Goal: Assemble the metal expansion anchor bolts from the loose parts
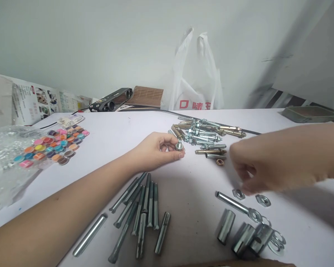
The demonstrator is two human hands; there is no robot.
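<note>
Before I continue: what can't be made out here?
Head view:
Right hand: blurred by motion; whether its grip holds anything is unclear.
Metal fastener: partly hidden by the left hand's fingers.
Brown object: cut off by the bottom edge.
Printed sheet: small print too small.
</note>
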